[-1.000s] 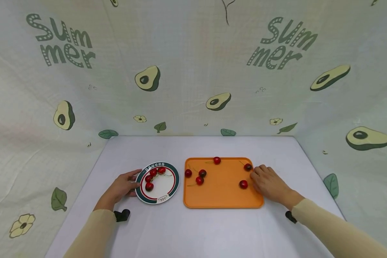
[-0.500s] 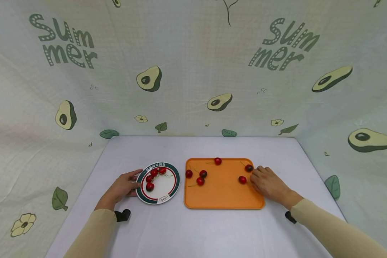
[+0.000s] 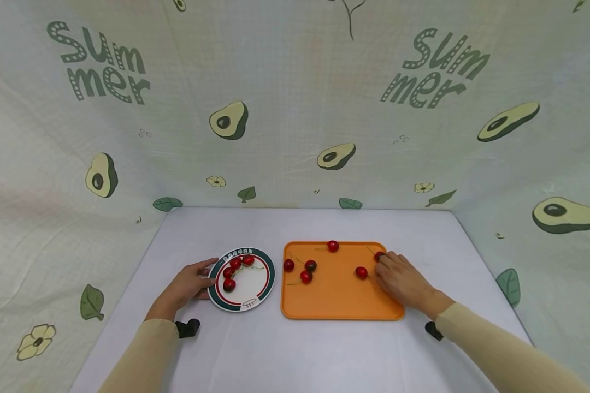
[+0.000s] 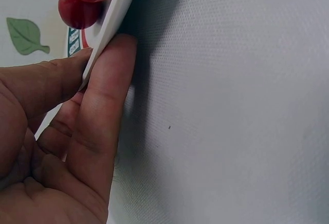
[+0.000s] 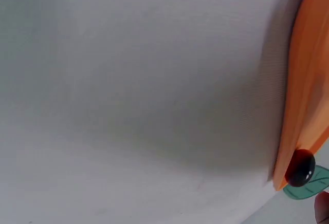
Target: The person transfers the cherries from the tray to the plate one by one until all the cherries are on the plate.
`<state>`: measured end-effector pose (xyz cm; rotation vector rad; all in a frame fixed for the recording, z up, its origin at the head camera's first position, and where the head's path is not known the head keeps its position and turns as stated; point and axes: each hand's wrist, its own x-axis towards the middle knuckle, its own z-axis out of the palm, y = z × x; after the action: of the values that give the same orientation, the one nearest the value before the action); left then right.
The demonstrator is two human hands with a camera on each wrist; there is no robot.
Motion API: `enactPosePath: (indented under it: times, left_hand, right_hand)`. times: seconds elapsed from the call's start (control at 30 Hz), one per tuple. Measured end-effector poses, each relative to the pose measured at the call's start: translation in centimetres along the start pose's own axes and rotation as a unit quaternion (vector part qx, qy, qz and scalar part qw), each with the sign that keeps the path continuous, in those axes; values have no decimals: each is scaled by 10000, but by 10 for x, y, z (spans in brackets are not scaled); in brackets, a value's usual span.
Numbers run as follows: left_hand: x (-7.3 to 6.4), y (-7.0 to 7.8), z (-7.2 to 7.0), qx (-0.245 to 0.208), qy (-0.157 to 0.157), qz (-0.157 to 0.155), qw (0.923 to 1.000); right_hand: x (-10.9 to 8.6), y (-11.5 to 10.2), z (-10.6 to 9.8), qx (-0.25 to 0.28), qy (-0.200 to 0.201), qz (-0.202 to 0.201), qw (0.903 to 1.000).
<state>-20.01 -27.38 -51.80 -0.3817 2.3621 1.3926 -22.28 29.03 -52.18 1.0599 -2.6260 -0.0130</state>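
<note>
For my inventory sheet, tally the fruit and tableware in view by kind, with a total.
Visible small round red cherries: 10
Round white plate with green-and-red rim: 1
Rectangular orange tray: 1
Total: 12

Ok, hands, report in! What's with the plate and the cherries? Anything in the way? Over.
Left hand pinching plate. Right hand over tray, right side, grip unclear. Four cherries on plate, six showing on tray. Right hand partly hides back-right cherry.
</note>
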Motion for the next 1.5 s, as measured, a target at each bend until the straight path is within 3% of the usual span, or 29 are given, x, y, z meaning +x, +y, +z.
enactPosePath:
  times: [0.23, 0.83, 1.07, 1.5]
  left_hand:
    - [1, -3, 1, -48, 3, -61, 10000]
    - [2, -5, 1, 6, 43, -12, 10000]
    - [2, -6, 1, 29, 40, -19, 10000]
    - [5, -5, -1, -49, 49, 74, 9999]
  right_hand:
    - [16, -11, -4, 172, -3, 46, 9998]
    - [86, -49, -10, 1, 22, -253, 9997]
    - [104, -65, -5, -7, 317, -489, 9983]
    - [131, -90, -5, -31, 207, -665, 9976]
